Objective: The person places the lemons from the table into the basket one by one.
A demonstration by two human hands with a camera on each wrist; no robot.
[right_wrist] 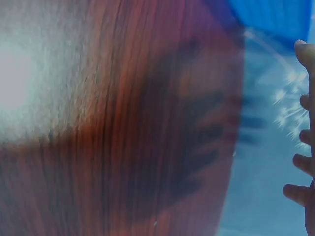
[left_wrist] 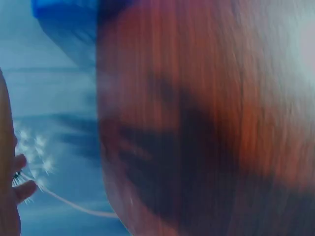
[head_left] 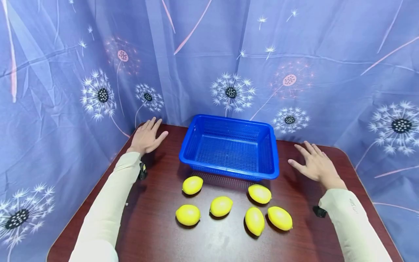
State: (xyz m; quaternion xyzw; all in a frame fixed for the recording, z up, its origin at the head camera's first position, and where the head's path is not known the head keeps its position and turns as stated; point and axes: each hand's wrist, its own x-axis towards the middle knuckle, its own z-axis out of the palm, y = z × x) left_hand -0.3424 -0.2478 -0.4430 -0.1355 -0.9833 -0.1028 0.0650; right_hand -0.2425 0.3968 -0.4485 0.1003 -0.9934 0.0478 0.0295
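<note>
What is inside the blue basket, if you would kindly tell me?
Inside the blue basket, only its own perforated floor and sides show. The inner face of its near side is hidden behind the rim. The six yellow lemons lie outside, on the table.

Left hand (head_left: 148, 137) — bare, back upward, fingers extended forward, thumb held out toward the right. Right hand (head_left: 316, 165) — bare, back upward, fingers spread, thumb angled toward the left. Left arm (head_left: 108, 202) and right arm (head_left: 353, 223): both pale-sleeved, stretched forward and slanting inward, hands well apart.
</note>
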